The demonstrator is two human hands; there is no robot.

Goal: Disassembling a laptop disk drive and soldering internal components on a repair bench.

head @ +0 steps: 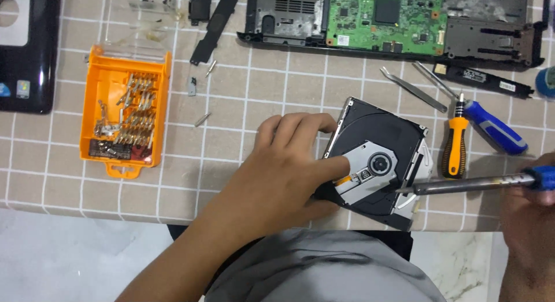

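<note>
At the far left lies one black laptop panel (26,47), partly out of frame. Next to it sits one orange bit case (124,108), open, with a heap of metal bits inside. Right of the case, three loose small metal bits (202,119) lie scattered on the checked tablecloth (266,88), and two black plastic strips (215,24) rest near the top edge.

The left hand (283,175) lies flat with fingers spread, pressing down on the left edge of the one optical drive (376,163). The drive sits near the table's front edge, tilted, its black tray open to show a silver plate and a round spindle hub. Above it lies one opened laptop base (393,24) with a green circuit board.

The right hand (529,221) is closed around the blue handle of a long screwdriver (474,185), whose tip touches the drive. Beside the drive lie one pair of tweezers (413,88) and two more screwdrivers: orange-and-black (455,146), blue (494,128).
</note>
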